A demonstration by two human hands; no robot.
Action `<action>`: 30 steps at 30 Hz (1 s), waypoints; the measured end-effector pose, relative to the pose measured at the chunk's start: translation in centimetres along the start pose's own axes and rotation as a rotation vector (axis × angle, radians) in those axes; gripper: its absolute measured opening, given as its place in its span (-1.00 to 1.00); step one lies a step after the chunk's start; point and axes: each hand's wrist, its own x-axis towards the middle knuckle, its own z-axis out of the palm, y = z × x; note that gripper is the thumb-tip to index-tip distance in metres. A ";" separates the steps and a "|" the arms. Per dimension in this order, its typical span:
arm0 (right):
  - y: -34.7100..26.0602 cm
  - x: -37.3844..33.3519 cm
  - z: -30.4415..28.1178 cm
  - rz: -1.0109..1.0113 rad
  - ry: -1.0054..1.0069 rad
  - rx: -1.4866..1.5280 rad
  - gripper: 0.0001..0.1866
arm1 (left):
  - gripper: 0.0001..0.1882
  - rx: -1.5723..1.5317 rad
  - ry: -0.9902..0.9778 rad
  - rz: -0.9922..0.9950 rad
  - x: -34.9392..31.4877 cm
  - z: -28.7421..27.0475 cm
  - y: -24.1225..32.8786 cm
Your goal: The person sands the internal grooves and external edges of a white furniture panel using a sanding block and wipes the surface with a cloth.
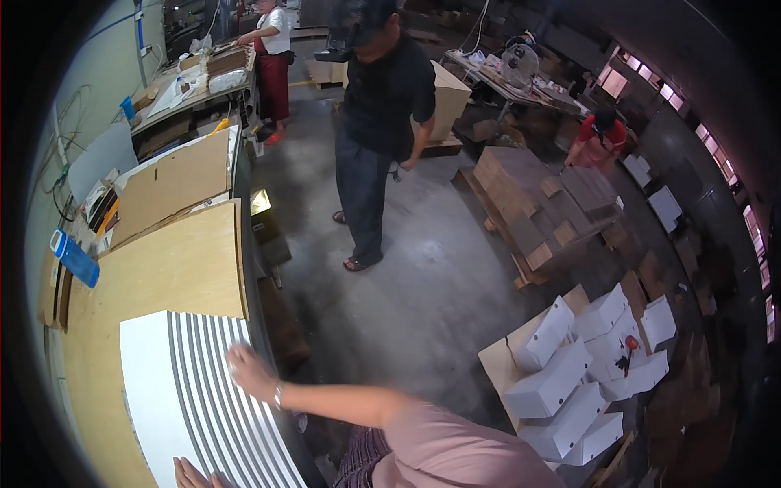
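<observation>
A set of white boards (145, 358) lies fanned out on the workbench, their overlapping edges showing as white and dark grey stripes. My right hand (250, 372) is over the upper right part of the striped edges, its fingers curled in and slightly blurred. Whatever it may hold is too small and smeared to name. At the bottom of the view my left hand (194, 474) rests with its fingers stretched out on the boards' lower part; the rest of it is cut off.
A plywood sheet (163, 260) covers the bench under the boards, with a blue bottle (75, 259) at its left. Cardboard (175, 183) lies farther back. A person (382, 122) stands in the aisle. White boxes (549, 390) and stacked brown panels (521, 195) are on the right.
</observation>
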 end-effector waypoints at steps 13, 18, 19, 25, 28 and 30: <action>-2.2 -9.9 -0.1 -0.377 -0.506 -0.165 -0.86 | -0.24 -0.038 0.055 -0.039 0.3 0.5 -0.2; -2.5 -5.3 1.5 -0.265 -0.037 -0.321 -0.74 | -0.28 -0.072 0.076 -0.070 0.0 -0.4 0.7; -2.3 -8.8 2.4 -0.211 -0.301 -0.338 -0.73 | -0.28 -0.073 0.079 -0.075 -0.1 -0.6 0.9; -4.8 -19.6 1.0 -0.737 -0.719 -0.035 -0.77 | -0.30 -0.073 0.097 -0.071 -0.3 -0.7 0.7; -6.1 -9.2 2.4 -0.229 -0.107 0.030 -0.79 | -0.29 -0.075 0.140 -0.027 0.0 -0.3 0.5; -6.4 -4.1 2.2 -0.307 0.013 -0.065 -0.75 | -0.30 -0.066 0.132 -0.046 -0.2 -0.5 0.5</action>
